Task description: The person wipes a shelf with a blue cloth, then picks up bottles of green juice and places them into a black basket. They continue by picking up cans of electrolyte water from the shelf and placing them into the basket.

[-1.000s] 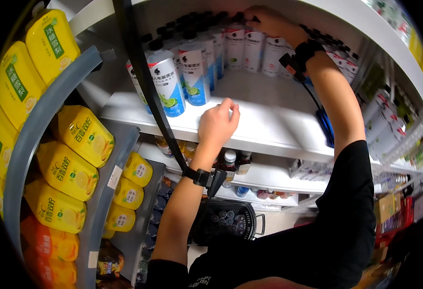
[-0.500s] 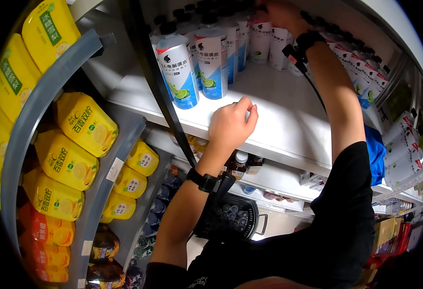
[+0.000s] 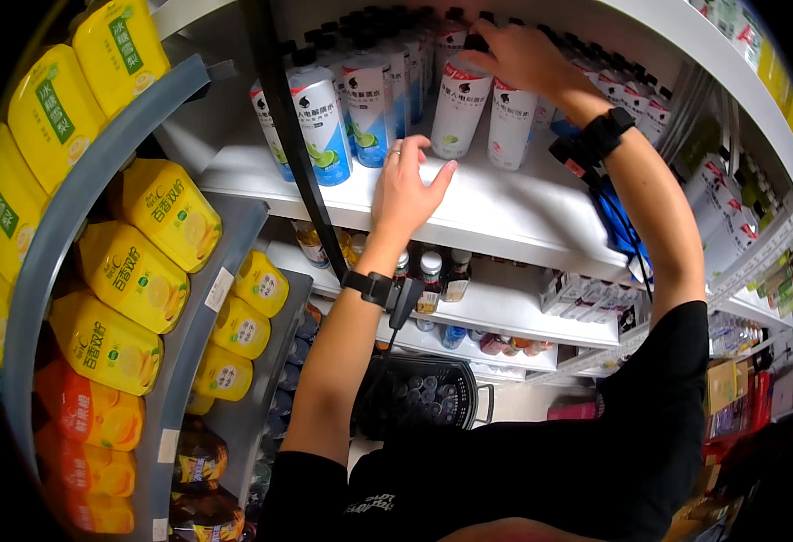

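Observation:
My right hand [image 3: 516, 52] reaches in from the right and closes around the black-capped top of a white-labelled drink bottle [image 3: 459, 107]. That bottle leans slightly, its base at the shelf surface. A second white-labelled bottle [image 3: 510, 126] stands just to its right, under my forearm. My left hand [image 3: 410, 187] hovers over the front edge of the white shelf [image 3: 523, 215], fingers apart and holding nothing, near the foot of the bottle in my right hand. Left of it stand blue-and-white bottles with lime pictures [image 3: 324, 131], in rows running back.
A black upright post [image 3: 290, 117] crosses in front of the shelf. Yellow drink jugs [image 3: 134, 271] fill the curved grey rack at left. Lower shelves hold small dark bottles [image 3: 430, 280] and cartons [image 3: 586, 294]. A black basket of bottles [image 3: 423, 393] stands on the floor.
My right hand has come forward from the back of the shelf with a white-labelled bottle. My left hand has opened from a loose curl and shifted slightly left.

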Tool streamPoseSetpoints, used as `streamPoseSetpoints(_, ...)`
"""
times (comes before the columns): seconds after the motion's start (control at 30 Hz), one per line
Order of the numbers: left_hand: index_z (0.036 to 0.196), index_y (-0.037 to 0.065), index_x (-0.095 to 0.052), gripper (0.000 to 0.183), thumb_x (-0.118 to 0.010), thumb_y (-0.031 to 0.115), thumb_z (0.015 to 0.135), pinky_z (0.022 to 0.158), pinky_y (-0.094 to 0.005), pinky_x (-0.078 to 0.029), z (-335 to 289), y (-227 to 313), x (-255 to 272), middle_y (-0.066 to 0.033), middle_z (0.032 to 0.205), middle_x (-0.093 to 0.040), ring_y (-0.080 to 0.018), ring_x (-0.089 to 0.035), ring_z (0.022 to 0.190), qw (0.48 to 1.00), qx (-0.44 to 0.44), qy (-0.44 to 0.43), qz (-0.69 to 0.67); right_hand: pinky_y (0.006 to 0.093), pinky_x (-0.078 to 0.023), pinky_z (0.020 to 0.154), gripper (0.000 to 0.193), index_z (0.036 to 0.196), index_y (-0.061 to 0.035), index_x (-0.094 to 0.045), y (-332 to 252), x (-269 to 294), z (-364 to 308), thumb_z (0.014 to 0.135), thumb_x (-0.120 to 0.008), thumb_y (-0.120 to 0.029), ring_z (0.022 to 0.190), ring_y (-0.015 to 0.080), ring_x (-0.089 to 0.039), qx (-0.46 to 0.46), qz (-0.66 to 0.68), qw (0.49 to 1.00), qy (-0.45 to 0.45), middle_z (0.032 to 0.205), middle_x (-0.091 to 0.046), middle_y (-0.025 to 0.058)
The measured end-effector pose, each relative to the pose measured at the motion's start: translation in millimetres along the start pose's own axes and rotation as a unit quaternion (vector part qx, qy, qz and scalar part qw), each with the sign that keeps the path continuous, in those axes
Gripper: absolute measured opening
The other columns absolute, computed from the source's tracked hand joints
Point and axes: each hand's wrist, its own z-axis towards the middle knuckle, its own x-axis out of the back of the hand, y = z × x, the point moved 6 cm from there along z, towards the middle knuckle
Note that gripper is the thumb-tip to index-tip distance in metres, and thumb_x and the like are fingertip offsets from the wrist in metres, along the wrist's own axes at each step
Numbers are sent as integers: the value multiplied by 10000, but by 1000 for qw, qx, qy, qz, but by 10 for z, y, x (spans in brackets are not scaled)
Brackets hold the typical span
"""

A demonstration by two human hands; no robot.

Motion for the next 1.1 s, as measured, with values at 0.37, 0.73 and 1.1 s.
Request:
streamPoseSetpoints(0.37,1212,-1,-560,618,-817,348,772,827,-318,-508,-8,24,-152,-146,1094,-682,-210,-647,1008,951,35,-205,-228,401,-558,705,433,1079,-67,-665,-331,730,-541,900,-635,-461,838,322,-698,-44,119,991,45,867,-705,174)
streamPoseSetpoints(0.73,1278,-27,-505,647,-741,405,858,927,-391,-483,412,77,-60,-173,1230,-571,-252,-571,1112,965,-56,-162,-198,436,-539,810,314,1048,-55,-678,313,265,-810,870,-535,-271,902,344,-685,-200,164,966,15,930,-699,205)
streamPoseSetpoints(1.1,1182,60,-653,545,-643,492,852,828,-389,-521,1235,1003,241,-207,989,-705,-338,-683,938,982,-139,-94,87,463,-549,827,374,1079,-79,-690,1,777,-956,884,-520,-350,933,341,-684,-251,51,964,-71,997,-708,189)
